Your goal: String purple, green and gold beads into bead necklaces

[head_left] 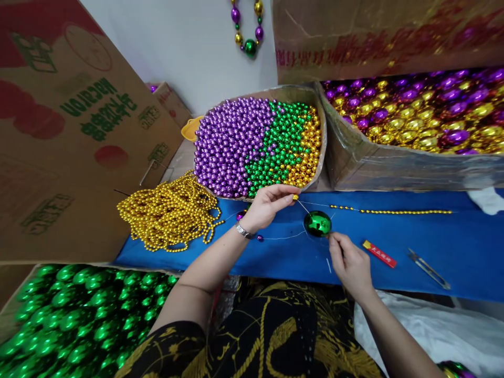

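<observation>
My left hand (pixel 268 206) pinches a small gold bead (pixel 295 198) at its fingertips, just in front of a cardboard box (pixel 322 147) of small purple, green and gold beads. My right hand (pixel 349 262) holds a thin needle with white thread, its tip at a large green bead (pixel 317 223) lying on the blue cloth (pixel 433 241). The thread runs between both hands. A strung line of small gold beads (pixel 394 211) stretches to the right. A purple bead (pixel 240 216) lies by my left wrist.
A heap of gold bead strings (pixel 169 212) lies left on the cloth. A box of large purple and gold beads (pixel 425 110) stands at back right, a box of large green beads (pixel 79 315) near left. A red lighter (pixel 379 253) and thread snips (pixel 429 269) lie right.
</observation>
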### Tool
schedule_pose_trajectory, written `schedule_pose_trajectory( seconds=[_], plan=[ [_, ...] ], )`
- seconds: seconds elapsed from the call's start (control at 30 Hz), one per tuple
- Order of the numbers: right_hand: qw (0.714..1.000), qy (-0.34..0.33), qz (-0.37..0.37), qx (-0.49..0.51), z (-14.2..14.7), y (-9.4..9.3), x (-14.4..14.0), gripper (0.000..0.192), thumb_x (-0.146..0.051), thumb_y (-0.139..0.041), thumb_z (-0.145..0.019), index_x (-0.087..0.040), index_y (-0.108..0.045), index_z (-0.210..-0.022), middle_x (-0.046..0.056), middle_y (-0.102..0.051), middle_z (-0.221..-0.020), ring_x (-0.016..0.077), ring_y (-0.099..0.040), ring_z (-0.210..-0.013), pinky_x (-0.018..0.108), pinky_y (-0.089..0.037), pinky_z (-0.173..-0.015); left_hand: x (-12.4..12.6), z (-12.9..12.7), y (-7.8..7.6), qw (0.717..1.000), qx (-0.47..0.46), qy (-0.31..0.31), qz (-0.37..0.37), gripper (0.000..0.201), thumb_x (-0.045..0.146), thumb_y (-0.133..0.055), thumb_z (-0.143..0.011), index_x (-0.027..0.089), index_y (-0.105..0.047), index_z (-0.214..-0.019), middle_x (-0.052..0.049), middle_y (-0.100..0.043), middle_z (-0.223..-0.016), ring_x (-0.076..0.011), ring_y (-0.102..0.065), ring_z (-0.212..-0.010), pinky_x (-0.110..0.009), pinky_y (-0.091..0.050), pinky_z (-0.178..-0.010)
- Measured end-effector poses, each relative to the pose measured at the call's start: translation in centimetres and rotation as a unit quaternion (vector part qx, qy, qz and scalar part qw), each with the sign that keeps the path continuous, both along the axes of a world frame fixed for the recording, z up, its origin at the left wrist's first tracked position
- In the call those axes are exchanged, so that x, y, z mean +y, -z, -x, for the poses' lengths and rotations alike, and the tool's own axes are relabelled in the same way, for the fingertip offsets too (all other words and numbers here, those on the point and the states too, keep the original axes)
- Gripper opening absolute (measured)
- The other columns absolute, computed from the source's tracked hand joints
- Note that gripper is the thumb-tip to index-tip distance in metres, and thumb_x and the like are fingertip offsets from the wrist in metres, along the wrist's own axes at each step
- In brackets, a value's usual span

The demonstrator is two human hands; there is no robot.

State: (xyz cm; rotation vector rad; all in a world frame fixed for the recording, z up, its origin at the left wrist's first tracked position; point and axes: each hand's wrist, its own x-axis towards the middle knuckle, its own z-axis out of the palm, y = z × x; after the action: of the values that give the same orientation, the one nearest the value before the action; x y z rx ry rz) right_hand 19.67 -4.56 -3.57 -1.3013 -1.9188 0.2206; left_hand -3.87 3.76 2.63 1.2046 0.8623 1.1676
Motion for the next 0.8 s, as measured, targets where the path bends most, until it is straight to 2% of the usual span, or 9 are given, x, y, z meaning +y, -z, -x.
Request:
schedule_pose_trajectory(
  seconds=[0.13,0.3,0.4,0.5,0.57,0.63,0.7,0.8],
  plan=[
    [0.999,0.014,-0.041,-0.016,0.5,1.8,0.1,0.015,-0.023,-0.048,-0.097,-0.019,-0.062,-0.096,0.006,-0.073,-0.082,0.0167,-0.070,-0.070,0.026,-0.055,-0.069,-0.4,-0.5,0.5,0.999,0.025,0.021,-0.014,0.029,0.026,-0.078,-0.077,0.018,-0.070,-0.103,-0.008,-0.074,-0.106,-0.0157,-0.068,-0.098,-0.030,-0.054,-0.089],
    [0.997,0.002,0.079,-0.009,0.3,5.2,0.1,0.016,-0.023,-0.041,-0.099,-0.019,-0.057,-0.098,0.000,-0.070,-0.071,0.0140,-0.068,-0.058,0.022,-0.051,-0.054,-1.3,-2.5,3.1,0.996,0.068,0.038,0.037,0.023,0.033,-0.078,-0.076,0.013,-0.071,-0.085,-0.011,-0.074,-0.103,-0.0165,-0.069,-0.090,-0.031,-0.055,-0.084],
    [0.996,0.015,0.078,-0.037,-0.8,5.7,0.3,0.018,-0.024,-0.042,-0.098,-0.019,-0.059,-0.100,0.005,-0.072,-0.086,0.0165,-0.072,-0.072,0.024,-0.054,-0.059,-1.4,-3.2,3.4,0.989,0.142,0.029,-0.014,0.024,0.037,-0.076,-0.077,0.013,-0.071,-0.081,-0.012,-0.073,-0.105,-0.0191,-0.069,-0.092,-0.032,-0.055,-0.082],
    [0.998,0.033,0.042,-0.030,-1.5,4.1,1.1,0.021,-0.024,-0.045,-0.098,-0.019,-0.060,-0.111,0.008,-0.072,-0.103,0.0175,-0.072,-0.089,0.026,-0.057,-0.072,-0.7,-3.9,1.3,0.978,0.192,0.038,-0.070,0.023,0.038,-0.072,-0.082,0.015,-0.072,-0.085,-0.010,-0.075,-0.093,-0.0179,-0.069,-0.085,-0.031,-0.055,-0.077],
    [1.000,0.019,0.010,0.001,-1.4,2.4,2.2,0.026,-0.024,-0.046,-0.098,-0.018,-0.058,-0.120,0.010,-0.071,-0.110,0.0174,-0.070,-0.100,0.028,-0.057,-0.082,0.2,-4.7,-1.1,0.972,0.203,0.046,-0.107,0.023,0.038,-0.069,-0.084,0.016,-0.072,-0.087,-0.008,-0.074,-0.087,-0.0164,-0.068,-0.080,-0.030,-0.055,-0.075],
    [0.999,-0.008,-0.013,0.049,-1.0,0.6,3.4,0.027,-0.024,-0.046,-0.098,-0.018,-0.058,-0.121,0.010,-0.071,-0.112,0.0173,-0.069,-0.103,0.028,-0.057,-0.087,1.3,-5.8,-3.8,0.966,0.203,0.062,-0.144,0.023,0.038,-0.069,-0.085,0.015,-0.071,-0.087,-0.008,-0.074,-0.086,-0.0150,-0.067,-0.078,-0.028,-0.054,-0.073],
    [0.994,-0.019,-0.009,0.104,-0.9,-0.7,4.6,0.022,-0.024,-0.045,-0.099,-0.018,-0.062,-0.111,0.008,-0.073,-0.102,0.0164,-0.071,-0.093,0.027,-0.057,-0.082,3.0,-7.3,-6.5,0.962,0.191,0.111,-0.162,0.023,0.038,-0.069,-0.084,0.015,-0.070,-0.086,-0.008,-0.073,-0.084,-0.0134,-0.066,-0.074,-0.025,-0.053,-0.069],
    [0.979,-0.012,0.053,0.195,-1.4,-1.6,5.6,0.022,-0.028,-0.043,-0.100,-0.019,-0.063,-0.095,0.003,-0.071,-0.081,0.0121,-0.068,-0.066,0.022,-0.055,-0.064,7.2,-10.0,-9.7,0.935,0.197,0.231,-0.181,0.029,0.041,-0.060,-0.090,0.014,-0.068,-0.089,-0.008,-0.072,-0.086,-0.0122,-0.065,-0.071,-0.024,-0.052,-0.065]
  ],
)
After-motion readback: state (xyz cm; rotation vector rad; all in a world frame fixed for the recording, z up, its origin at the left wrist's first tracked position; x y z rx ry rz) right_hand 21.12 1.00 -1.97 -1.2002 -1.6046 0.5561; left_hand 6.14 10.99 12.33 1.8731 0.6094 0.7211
